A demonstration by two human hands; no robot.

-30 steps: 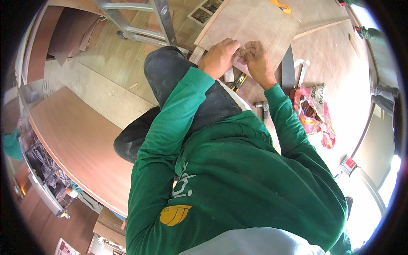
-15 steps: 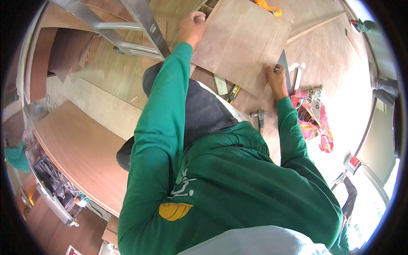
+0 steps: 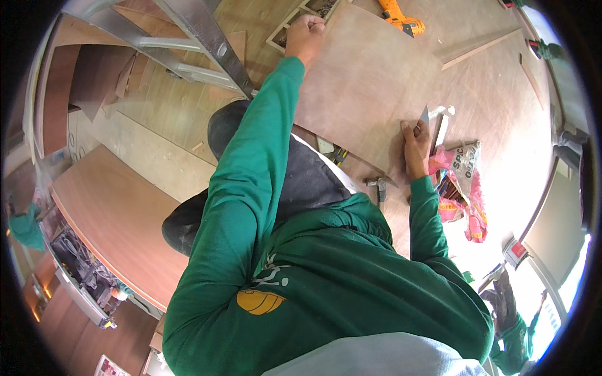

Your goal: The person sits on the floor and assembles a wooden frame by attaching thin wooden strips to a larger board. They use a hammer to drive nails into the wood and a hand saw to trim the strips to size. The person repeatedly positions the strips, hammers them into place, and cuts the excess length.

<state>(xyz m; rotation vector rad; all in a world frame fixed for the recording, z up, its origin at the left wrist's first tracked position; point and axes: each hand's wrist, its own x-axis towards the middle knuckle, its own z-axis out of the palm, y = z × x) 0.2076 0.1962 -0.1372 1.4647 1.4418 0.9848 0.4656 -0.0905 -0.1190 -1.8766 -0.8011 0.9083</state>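
Note:
A thin, light-brown wooden panel (image 3: 367, 75) lies tilted in front of me. My left hand (image 3: 305, 39) has curled fingers at the panel's far left edge and appears to grip it. At the near right edge, my right hand (image 3: 416, 147) has its fingers and thumb closed on the panel. A dark grey pointed piece (image 3: 425, 115) shows just beyond the right fingers. Close to the right wrist lies a claw hammer (image 3: 380, 185). Partly hidden under the panel's near edge is a yellow-and-black tool (image 3: 339, 156).
An aluminium ladder (image 3: 207, 47) stands at the far left. An orange power tool (image 3: 399, 17) lies beyond the panel. A torn pink-and-white bag (image 3: 461, 182) sits to the right, near a wood strip (image 3: 481, 49). Other people in green (image 3: 517, 341) are at the edges of view.
The panel has swung and shifted nearer and to the right, with both hands moving along. More of an open tray beyond my left hand shows. The dark grey piece shows less.

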